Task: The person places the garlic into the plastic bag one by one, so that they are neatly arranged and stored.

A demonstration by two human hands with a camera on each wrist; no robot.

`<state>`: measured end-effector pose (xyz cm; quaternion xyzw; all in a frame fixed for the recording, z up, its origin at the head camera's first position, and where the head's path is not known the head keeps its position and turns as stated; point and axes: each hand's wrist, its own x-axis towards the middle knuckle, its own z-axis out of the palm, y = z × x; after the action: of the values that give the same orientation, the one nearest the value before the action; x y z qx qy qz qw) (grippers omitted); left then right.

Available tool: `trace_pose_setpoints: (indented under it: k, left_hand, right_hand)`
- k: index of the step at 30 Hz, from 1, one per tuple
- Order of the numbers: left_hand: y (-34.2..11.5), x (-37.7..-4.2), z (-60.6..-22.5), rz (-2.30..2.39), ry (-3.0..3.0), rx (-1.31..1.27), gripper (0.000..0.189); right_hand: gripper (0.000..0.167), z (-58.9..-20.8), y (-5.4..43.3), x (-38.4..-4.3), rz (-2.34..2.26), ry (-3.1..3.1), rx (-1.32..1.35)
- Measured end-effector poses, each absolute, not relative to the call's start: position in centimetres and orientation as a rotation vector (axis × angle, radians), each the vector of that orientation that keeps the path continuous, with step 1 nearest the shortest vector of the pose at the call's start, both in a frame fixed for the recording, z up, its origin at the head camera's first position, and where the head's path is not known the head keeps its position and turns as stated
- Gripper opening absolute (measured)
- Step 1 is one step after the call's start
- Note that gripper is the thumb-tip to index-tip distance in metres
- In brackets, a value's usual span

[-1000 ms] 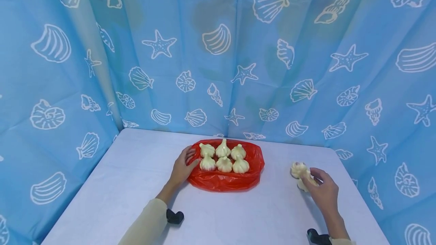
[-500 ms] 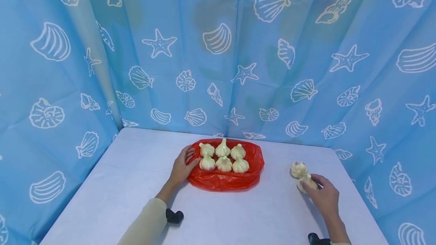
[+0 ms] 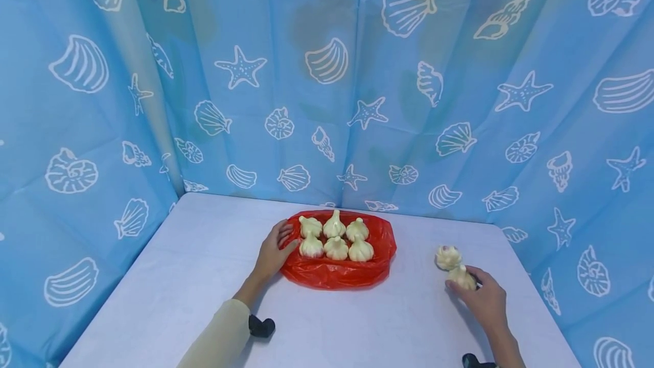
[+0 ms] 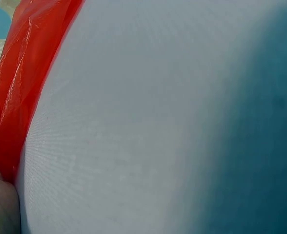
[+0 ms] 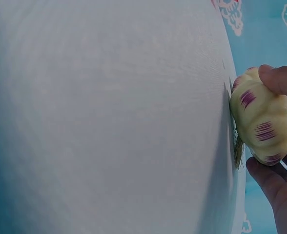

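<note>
At the left end of a red plastic bag (image 3: 337, 277), my left hand (image 3: 271, 251) holds the edge, thumb on the near side and fingers farther back. In the left wrist view only a bit of this hand shows, against the red plastic. Two rows of cream garlic bulbs (image 3: 336, 247) sit in the bag. My right hand (image 3: 484, 295) pinches another garlic bulb (image 3: 461, 278) at the right of the table. The right wrist view shows purple streaks and roots on the held bulb (image 5: 265, 119). A further garlic bulb (image 3: 448, 257) lies just behind it.
A white-covered table (image 3: 388, 328) carries everything. Blue curtains (image 3: 286, 90) with white shell and starfish prints stand along its back and sides. Black wrist mounts (image 3: 261, 326) sit on both forearms. White tabletop lies between the bag and the right-hand bulbs.
My right thumb has shifted lower, to the near side of the garlic bulb, so more of the bulb shows. The left hand and red plastic bag stay in place.
</note>
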<state>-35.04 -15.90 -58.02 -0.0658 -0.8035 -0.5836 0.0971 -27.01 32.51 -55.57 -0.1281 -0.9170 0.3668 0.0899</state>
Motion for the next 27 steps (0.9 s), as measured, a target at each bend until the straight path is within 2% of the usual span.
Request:
trace_pose_setpoints:
  k: [27]
  left_hand:
    - [-15.9, -35.21, -58.38, -1.705, -2.396, -0.182, 0.064]
  right_hand:
    - [0.078, -55.27, 32.21, -26.98, 1.052, -2.688, -0.359]
